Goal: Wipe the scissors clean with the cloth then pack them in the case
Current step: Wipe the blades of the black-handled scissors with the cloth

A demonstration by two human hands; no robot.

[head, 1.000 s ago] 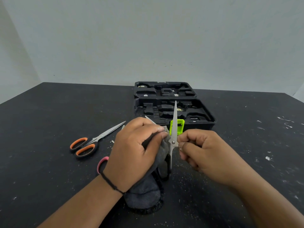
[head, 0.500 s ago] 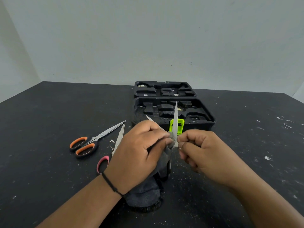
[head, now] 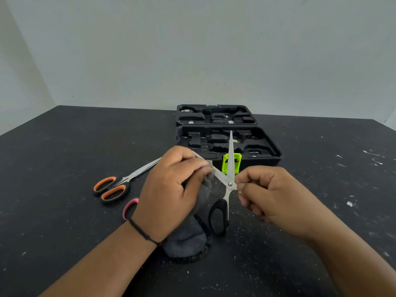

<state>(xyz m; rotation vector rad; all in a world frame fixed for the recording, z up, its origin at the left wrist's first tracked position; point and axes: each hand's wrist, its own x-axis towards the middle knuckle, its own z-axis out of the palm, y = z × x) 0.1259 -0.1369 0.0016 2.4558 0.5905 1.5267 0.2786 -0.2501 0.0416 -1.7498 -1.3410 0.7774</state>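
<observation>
1. My right hand (head: 272, 191) pinches the black-handled scissors (head: 228, 185) at the pivot, fingers curled around it. The blades are spread apart, one pointing straight up and the other slanting toward my left.
2. My left hand (head: 171, 189) grips the grey cloth (head: 204, 187), with its fingers closed around the slanted blade. The rest of the cloth hangs down to the tabletop (head: 64, 211) below my wrist.
3. The scissors' black handle loop hangs low, just above the tabletop between my two hands.
4. The black case (head: 267, 155) lies open just beyond my hands, both moulded halves facing up, with a green latch (head: 231, 165) on its near edge.
5. A pair of orange-handled scissors (head: 120, 183) lies closed on the tabletop to my left.
6. A pink handle loop (head: 129, 207) shows beside my left wrist; the rest of that pair is hidden behind my hand.
</observation>
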